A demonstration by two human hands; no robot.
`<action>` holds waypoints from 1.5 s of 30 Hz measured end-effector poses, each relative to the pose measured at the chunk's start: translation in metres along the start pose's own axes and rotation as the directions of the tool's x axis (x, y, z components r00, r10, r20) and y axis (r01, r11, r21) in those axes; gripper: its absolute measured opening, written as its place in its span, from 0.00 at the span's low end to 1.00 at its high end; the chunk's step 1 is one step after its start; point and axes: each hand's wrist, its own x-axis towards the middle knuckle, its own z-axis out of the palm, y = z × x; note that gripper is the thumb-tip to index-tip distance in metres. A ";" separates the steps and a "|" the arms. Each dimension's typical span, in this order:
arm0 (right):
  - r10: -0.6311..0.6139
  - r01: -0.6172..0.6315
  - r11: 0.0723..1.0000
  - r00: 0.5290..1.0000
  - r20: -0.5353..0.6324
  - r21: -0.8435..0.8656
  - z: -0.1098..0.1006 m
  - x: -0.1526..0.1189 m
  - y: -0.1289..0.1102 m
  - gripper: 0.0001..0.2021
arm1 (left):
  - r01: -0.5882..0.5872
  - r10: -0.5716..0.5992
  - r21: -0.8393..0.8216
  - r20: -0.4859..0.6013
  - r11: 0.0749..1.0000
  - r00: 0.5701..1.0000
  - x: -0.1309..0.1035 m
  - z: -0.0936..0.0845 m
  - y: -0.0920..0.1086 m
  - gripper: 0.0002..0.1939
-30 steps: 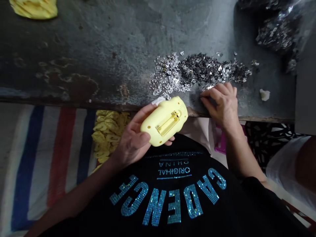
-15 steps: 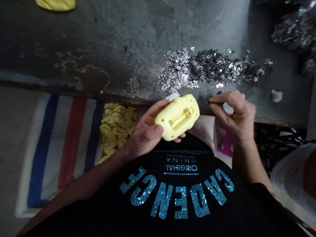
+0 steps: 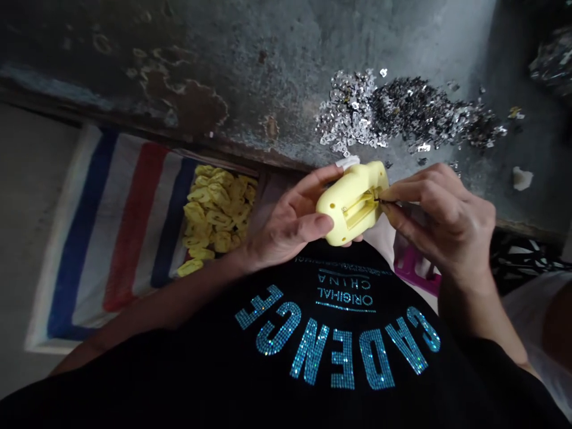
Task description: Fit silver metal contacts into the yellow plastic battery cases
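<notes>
My left hand (image 3: 295, 220) is closed around a yellow plastic housing (image 3: 333, 219), gripping its left end between thumb and fingers. The housing's open battery compartment (image 3: 357, 211) faces up and to the right, and small screw holes show near its ends. My right hand (image 3: 442, 208) pinches a small dark metal piece (image 3: 378, 199) at the right end of that compartment; the fingertips hide most of it. A white wrap (image 3: 347, 161) covers a fingertip of my left hand. Beyond the hands, small metal contact pieces (image 3: 415, 110) lie in a pile on the grey worktop.
Several yellow plastic parts (image 3: 218, 205) fill a container at my left, next to a striped woven sack (image 3: 134, 226). A white scrap (image 3: 522, 178) lies on the worktop (image 3: 268, 59) at right. A magenta plastic object (image 3: 413, 268) shows below my right wrist.
My right hand has brought the small metal piece to the battery compartment, where it now touches the housing. My left hand has tilted the housing. The whole view has shifted somewhat.
</notes>
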 end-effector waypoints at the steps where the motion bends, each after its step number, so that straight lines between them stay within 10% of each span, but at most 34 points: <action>1: -0.007 0.007 1.000 1.000 0.010 -0.026 -0.001 0.001 -0.002 0.07 | 0.004 -0.004 -0.001 -0.002 1.000 1.000 0.000 0.001 0.000 0.41; 14: -0.148 0.164 0.962 0.985 0.086 -0.219 -0.004 0.007 -0.012 0.09 | 0.006 -0.004 -0.038 0.041 0.999 0.999 -0.004 -0.003 -0.005 0.34; 41: -0.049 0.021 0.986 0.986 -0.160 -0.168 0.015 -0.020 -0.017 0.17 | -0.027 0.029 -0.035 0.046 0.999 0.999 -0.005 0.001 -0.004 0.36; 45: 0.126 -0.117 0.992 0.967 -0.224 0.053 0.015 -0.019 -0.007 0.12 | -0.090 0.090 0.003 0.051 0.996 0.995 -0.006 0.001 -0.005 0.33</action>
